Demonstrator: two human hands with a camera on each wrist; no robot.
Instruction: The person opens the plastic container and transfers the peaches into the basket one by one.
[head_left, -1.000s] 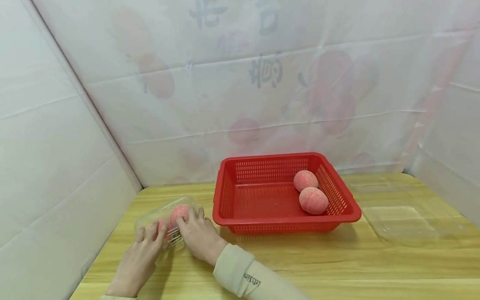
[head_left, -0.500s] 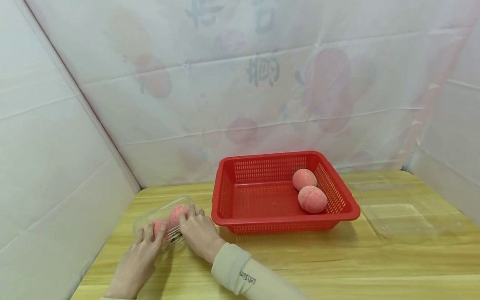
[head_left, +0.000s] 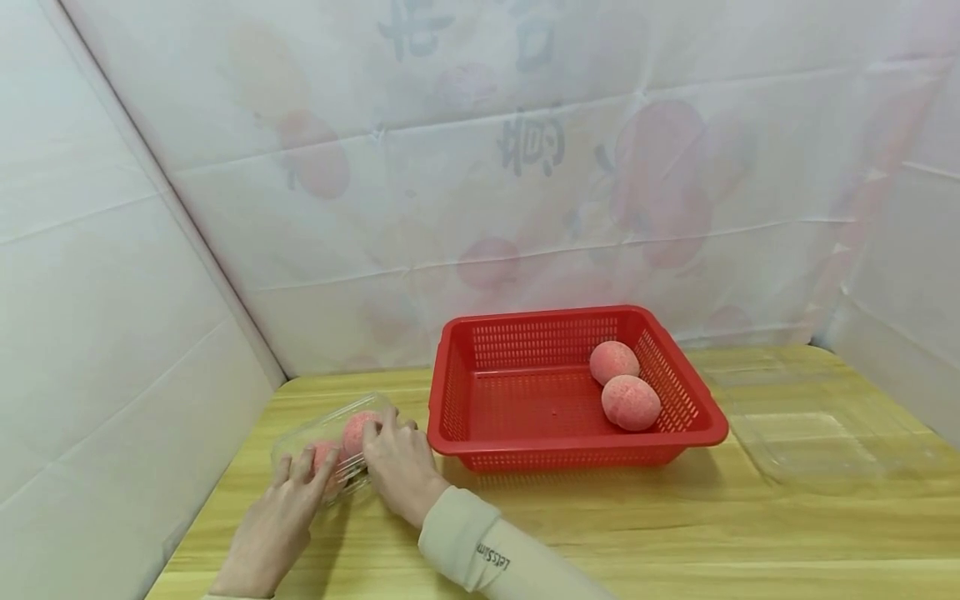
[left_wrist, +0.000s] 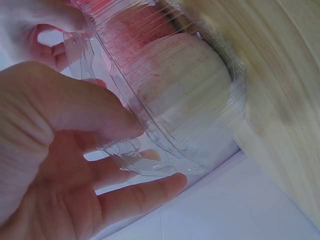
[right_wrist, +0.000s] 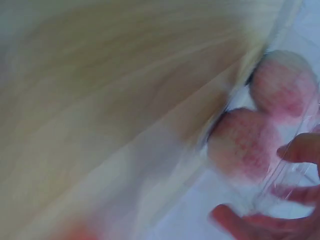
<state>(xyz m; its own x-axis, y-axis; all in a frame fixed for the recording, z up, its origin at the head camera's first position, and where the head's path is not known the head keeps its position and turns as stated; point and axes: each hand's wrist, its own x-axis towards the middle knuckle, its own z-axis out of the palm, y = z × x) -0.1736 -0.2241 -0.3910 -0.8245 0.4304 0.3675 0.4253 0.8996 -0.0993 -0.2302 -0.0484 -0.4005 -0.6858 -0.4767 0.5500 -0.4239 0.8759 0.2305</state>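
A clear plastic fruit box [head_left: 306, 430] lies at the left of the table with peaches [head_left: 360, 428] inside. My left hand [head_left: 276, 518] holds its near left side; in the left wrist view the thumb [left_wrist: 112, 117] presses the rim with fingers behind it. At the box's right end, my right hand [head_left: 405, 468] pinches the edge, and its thumb [right_wrist: 302, 148] shows on the rim in the right wrist view. Clear plastic covers a pale-and-pink peach [left_wrist: 187, 75] in the left wrist view. Whether the rim is fully fastened, I cannot tell.
A red plastic basket [head_left: 517, 450] stands right of the hands, with two pink peaches [head_left: 631, 403] at its right side. More clear plastic boxes [head_left: 813, 442] lie on the right of the wooden table [head_left: 600, 533]. White printed sheets [head_left: 420, 208] wall the back and sides.
My right hand's fingers have shifted slightly along the box's right end, lower against its edge. My left hand and the box stay nearly in place.
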